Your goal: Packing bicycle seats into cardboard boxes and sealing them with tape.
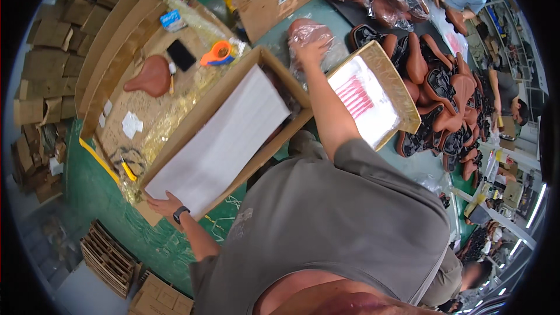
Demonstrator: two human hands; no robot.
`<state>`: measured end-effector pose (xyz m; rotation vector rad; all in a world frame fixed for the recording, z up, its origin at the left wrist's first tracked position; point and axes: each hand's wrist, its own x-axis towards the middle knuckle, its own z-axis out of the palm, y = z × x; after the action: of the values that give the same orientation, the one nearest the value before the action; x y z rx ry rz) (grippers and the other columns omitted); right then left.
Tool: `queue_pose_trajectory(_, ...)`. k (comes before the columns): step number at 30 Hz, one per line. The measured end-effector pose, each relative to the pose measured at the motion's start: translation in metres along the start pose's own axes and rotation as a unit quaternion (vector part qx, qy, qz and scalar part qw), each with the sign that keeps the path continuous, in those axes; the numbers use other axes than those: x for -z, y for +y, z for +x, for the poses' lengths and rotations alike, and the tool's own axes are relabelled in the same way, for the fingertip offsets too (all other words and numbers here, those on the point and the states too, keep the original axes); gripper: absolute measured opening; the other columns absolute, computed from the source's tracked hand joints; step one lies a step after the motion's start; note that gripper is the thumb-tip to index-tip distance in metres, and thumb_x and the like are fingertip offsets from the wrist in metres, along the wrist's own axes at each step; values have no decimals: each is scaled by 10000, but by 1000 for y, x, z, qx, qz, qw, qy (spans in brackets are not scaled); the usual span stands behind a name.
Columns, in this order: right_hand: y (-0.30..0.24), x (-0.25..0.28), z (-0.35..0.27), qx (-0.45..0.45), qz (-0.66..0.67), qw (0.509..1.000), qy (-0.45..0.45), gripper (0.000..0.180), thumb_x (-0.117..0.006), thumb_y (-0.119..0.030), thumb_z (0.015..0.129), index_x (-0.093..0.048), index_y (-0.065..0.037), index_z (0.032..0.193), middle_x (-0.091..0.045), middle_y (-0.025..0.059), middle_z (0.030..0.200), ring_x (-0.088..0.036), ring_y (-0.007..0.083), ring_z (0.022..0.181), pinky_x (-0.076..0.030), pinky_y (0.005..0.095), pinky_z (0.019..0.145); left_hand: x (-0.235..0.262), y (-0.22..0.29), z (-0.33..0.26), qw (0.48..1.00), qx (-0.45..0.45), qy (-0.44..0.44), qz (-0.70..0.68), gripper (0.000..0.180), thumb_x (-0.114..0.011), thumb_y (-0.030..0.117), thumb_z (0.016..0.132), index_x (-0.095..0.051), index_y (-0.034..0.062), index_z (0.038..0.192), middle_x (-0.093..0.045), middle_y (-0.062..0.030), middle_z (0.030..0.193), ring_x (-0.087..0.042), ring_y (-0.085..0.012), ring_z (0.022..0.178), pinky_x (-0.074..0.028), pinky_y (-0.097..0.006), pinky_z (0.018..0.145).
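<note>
Fingers of your right hand lie on a bagged saddle beside the carton, clamped or not, impossible to tell; your left hand, thumb and fingers apart, is at the carton's near end.

- wrapped saddle: reddish-brown under clear plastic
- long sheet: plain white
- smaller carton: brown, contents white with parallel red stripes
- piled saddles: brown tops, black undersides
- phone: black
- tape dispenser: orange, blue
</note>
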<state>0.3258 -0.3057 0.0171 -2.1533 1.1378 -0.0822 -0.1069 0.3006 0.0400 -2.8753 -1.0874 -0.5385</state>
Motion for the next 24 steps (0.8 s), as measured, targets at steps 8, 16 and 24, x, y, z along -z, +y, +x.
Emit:
queue_pose_trajectory(8, 66, -65, 148, -210, 441, 824, -286, 913, -838, -130, 907, -347, -39, 1672, -751, 121, 938, -749, 294, 891, -617, 464, 872, 15, 469, -15, 774, 35, -277, -568, 574, -738, 110, 1047, -536, 16, 1577, -618, -173, 1557, -587, -245, 1430, -476, -387, 1178)
queue_pose_trajectory(16, 17, 158, 289, 299, 153, 784, -522, 696, -857, -221, 929, -588, -20, 1539, -666, 216, 1494, -656, 318, 1365, -525, 446, 1141, 69, 656, -100, 481, 116, -495, -714, 836, -811, 231, 969, -376, 29, 1654, -596, -145, 1487, -581, -271, 1375, -490, -424, 1151)
queue_pose_trajectory(24, 8, 18, 559, 300, -201, 932, -18, 794, -945, -247, 751, -552, 13, 1390, -689, 240, 1387, -689, 491, 1233, -585, 511, 1066, 129, 611, -130, 646, 120, -454, -602, 638, -867, 289, 930, -590, 48, 1451, -642, -103, 1359, -609, -264, 1282, -498, -398, 1103)
